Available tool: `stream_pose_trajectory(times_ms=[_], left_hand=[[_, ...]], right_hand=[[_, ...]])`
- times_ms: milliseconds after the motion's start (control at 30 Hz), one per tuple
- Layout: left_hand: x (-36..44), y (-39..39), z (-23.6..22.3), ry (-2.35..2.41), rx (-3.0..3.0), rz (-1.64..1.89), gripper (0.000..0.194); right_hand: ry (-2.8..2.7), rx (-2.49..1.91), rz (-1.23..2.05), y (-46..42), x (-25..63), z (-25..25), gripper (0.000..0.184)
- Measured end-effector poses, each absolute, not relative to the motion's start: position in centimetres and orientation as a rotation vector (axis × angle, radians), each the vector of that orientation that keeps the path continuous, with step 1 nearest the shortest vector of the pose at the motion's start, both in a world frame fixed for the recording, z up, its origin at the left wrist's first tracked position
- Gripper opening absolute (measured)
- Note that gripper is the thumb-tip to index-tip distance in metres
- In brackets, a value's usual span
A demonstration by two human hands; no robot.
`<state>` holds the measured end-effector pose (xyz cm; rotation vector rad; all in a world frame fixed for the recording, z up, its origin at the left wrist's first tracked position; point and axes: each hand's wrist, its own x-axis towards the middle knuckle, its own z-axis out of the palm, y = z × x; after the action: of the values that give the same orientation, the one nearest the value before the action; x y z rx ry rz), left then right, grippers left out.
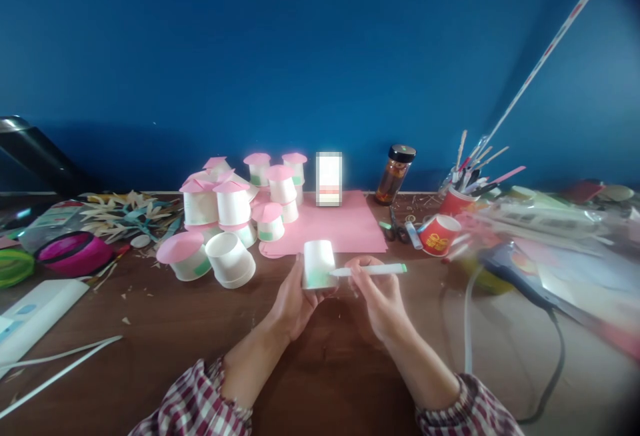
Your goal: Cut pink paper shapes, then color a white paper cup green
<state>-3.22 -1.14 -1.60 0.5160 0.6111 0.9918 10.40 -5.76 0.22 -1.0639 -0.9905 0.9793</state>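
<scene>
My left hand (297,299) is wrapped round a white paper cup (319,259), which is turned bottom up. Pale green colouring shows low on its side. In my right hand (376,293) is a white marker pen (381,269) with a light green end, and its tip meets or nearly meets the cup's right side. Another white paper cup (230,261) lies tilted to the left of my hands. Beside it stand several white cups with pink paper cone tops (181,247), some with green patches and some stacked.
Pink paper sheets (345,226) lie behind the cup. To the right are a dark-lidded jar (395,176), scissors (399,228), a red cup (440,235) and a glue gun (517,276) with its cord. A white power strip (43,316) and magenta tape roll (75,253) are at left.
</scene>
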Motion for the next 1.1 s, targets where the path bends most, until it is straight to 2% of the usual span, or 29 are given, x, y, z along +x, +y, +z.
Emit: stream_pose_trajectory(times_ms=[533,1100], left_hand=[[-3.19,-1.31,-1.00,0.584,0.498,0.976,0.030],[-3.14,-1.31,-0.96,0.564,0.541,0.961,0.032]], right_hand=[[-1.002,-1.080,0.826,-6.17,10.25,0.47,0.018],[-1.051,-1.105,0.813,-6.15,10.28,0.55,0.016]])
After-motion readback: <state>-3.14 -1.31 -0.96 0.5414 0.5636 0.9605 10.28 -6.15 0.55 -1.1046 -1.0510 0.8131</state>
